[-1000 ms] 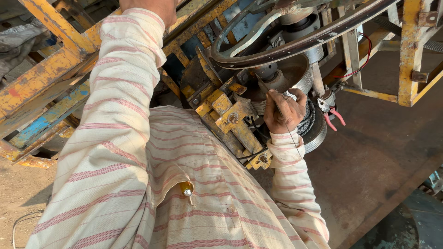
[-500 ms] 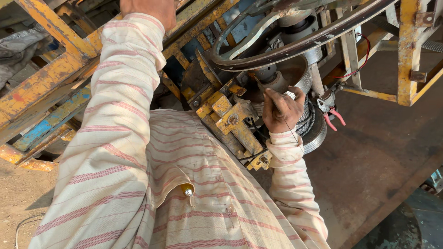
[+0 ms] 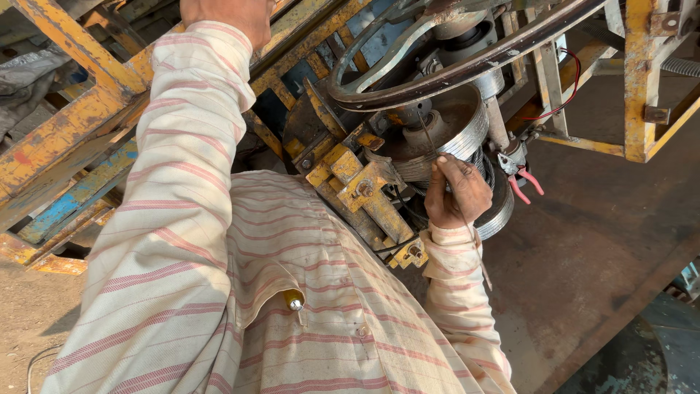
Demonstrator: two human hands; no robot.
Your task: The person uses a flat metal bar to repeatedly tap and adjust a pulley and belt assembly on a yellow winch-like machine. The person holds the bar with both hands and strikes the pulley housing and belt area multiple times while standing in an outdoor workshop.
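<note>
The right hand [image 3: 456,191] is closed, pinching a thin wire [image 3: 474,244] just beside the grooved metal pulley [image 3: 448,138], while the left hand [image 3: 230,14], its grip unclear, rests on the far yellow frame [image 3: 65,124].

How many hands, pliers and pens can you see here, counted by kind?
Hands: 2, the left hand up on the yellow frame, the right hand at the wire spool
Pliers with red handles: 1
Pen in the shirt pocket: 1
Total: 4
</note>
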